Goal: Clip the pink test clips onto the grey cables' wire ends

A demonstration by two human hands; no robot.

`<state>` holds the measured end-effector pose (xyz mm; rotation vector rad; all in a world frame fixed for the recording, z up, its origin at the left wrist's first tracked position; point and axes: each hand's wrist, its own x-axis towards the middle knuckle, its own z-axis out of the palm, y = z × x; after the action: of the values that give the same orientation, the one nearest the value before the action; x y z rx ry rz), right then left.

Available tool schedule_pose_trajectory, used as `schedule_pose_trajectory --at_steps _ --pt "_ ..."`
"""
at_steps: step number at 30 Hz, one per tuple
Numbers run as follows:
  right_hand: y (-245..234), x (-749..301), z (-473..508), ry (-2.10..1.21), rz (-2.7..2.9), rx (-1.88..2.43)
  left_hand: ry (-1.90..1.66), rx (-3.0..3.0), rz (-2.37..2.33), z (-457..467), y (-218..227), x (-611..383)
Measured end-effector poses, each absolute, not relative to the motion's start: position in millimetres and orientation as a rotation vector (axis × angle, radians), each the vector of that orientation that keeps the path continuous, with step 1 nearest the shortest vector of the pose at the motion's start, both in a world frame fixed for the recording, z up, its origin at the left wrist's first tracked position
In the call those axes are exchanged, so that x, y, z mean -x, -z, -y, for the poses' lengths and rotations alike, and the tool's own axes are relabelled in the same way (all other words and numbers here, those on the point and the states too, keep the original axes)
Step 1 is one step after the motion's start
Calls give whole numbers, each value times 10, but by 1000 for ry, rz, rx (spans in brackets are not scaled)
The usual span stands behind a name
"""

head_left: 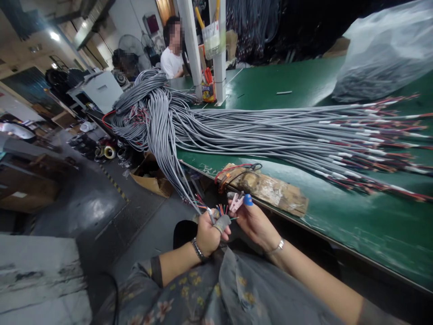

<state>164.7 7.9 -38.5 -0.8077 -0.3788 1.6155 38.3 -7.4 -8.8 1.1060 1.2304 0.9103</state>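
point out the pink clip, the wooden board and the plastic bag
Pink clip (236, 203): head view, middle of its body.
Wooden board (265, 188): head view, middle of its upper face.
Plastic bag (385, 52): head view, its near side.

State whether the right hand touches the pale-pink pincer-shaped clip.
Touching. The head view shows the right hand holding the pale-pink pincer-shaped clip against its blue-capped fingertip.
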Motion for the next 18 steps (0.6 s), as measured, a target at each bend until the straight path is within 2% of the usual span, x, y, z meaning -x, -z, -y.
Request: schedule_pose_trajectory --at_steps 6,12,18 --pt "390 -1701 99 -1767 533 765 -928 -1126 -1219 119 102 -311" --pt "421 -1699 215 -1679 748 930 -927 -1138 -1197 147 98 -272" --pt "458 -1658 203 -1736 687 855 -905 -1055 -1043 124 154 -221"
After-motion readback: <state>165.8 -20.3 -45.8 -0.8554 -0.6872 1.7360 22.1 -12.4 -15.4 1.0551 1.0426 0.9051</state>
